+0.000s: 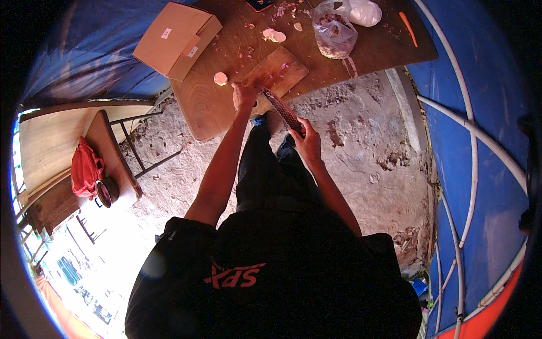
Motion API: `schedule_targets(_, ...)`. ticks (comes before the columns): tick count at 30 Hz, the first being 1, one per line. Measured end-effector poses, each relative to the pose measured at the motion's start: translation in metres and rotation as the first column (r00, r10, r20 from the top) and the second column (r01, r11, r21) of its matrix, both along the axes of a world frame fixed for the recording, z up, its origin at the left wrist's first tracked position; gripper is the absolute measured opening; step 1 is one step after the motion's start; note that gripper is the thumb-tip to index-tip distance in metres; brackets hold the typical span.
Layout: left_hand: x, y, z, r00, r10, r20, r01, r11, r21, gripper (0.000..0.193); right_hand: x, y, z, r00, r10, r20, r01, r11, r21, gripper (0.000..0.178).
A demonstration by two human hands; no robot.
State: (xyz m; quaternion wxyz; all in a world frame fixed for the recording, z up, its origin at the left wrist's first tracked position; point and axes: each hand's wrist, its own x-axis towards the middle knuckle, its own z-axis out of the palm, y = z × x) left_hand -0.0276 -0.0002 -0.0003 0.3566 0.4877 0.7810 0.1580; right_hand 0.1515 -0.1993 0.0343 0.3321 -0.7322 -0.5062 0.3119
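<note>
My right hand (307, 142) is closed round the black handle of a knife (282, 110). Its long dark blade has a dimpled pattern and slants up and left, its tip close to my left hand (244, 96). That hand is curled at the left end of a wooden cutting board (291, 66), and what its fingers hold, if anything, is hidden. Small purplish scraps lie on the board. Just left of it on the brown table (195, 116) is a round pale pink cut piece (221, 78). More pale round pieces (274, 35) lie beyond the board.
A cardboard box (175, 37) stands at the table's far left. Clear plastic bag (335, 34) with contents, white bag (366, 12) and a carrot (407, 29) are at the far right. A red bag (86, 168) rests on a bench at left. White poles (474, 130) cross the blue sheeting at right.
</note>
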Motion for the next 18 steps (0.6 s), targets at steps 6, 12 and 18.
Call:
schedule_targets(6, 0.001, 0.001, 0.011, 0.991, -0.065, -0.118, 0.060, 0.997, -0.042, 0.095, -0.010, 0.002, -0.008, 0.952, 0.184, 0.244, -0.225, 0.962, 0.152, 0.052)
schedule_targets(12, -0.001, 0.013, 0.014, 0.991, -0.096, -0.093, 0.082, 0.986, -0.146, 0.091, -0.017, 0.003, -0.005, 0.900, 0.275, 0.337, -0.248, 0.961, -0.123, 0.053)
schedule_targets(18, -0.004, 0.011, 0.015, 0.970, -0.192, -0.147, 0.172, 0.976, -0.136, 0.082, -0.011, 0.013, -0.016, 0.875, 0.301, 0.380, -0.280, 0.954, -0.110, 0.054)
